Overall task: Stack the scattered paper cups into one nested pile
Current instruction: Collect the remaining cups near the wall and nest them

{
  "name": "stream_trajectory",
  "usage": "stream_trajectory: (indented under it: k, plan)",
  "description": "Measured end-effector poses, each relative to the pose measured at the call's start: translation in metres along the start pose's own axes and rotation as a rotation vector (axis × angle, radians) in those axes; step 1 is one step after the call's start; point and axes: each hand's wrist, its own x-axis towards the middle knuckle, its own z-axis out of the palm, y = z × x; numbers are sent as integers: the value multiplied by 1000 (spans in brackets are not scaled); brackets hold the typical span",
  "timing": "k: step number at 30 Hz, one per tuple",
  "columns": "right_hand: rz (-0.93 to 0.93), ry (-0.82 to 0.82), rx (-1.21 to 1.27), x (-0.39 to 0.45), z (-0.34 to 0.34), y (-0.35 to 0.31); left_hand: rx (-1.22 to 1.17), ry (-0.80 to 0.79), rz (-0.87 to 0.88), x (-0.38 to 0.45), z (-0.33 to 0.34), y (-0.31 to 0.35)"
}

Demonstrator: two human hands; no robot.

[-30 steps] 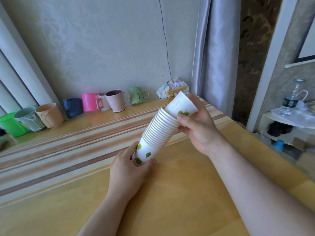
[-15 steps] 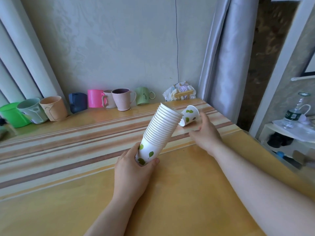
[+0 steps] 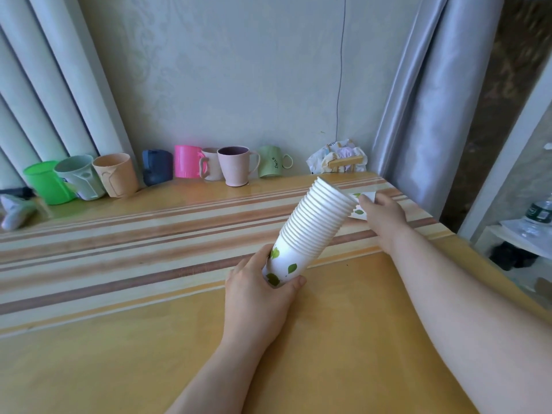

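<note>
- Here the nested pile (image 3: 316, 222) is held tilted above the table (image 3: 149, 354), its base gripped by the left hand (image 3: 257, 288).
- A loose paper cup (image 3: 360, 204), partly hidden behind the pile's mouth, seems pinched by the right hand (image 3: 385, 216).
- Light, thin walls are easily crushed; cups are best held gently near the stiffer rim.

Tilted nested cup stack (image 3: 316, 222), loose leaf-print cup (image 3: 360, 204) behind

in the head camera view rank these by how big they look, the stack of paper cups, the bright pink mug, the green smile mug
1. Stack of paper cups, though it is nearest the camera.
2. Bright pink mug and green smile mug look about alike; unranked.
</note>
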Motion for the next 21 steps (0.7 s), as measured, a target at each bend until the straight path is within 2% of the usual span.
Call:
stream_trajectory:
  k: [4,9,12,15,21]
  plan:
    - [-44,0,256,-38,-23,2,11,-8,-1,0,0,2]
    - [68,26,868,-80,-42,-18,31,-18,7,-1,-1,2]
    - [-16,-69,1150,-93,-51,-45,32,-19,5,-1,-2,1]
    - [-124,-200,1060,-107,-44,-57,53,-14,11,0,-2,2]
    - [-240,-325,817,-119,-30,-55,65,-13,9,-1,-2,2]
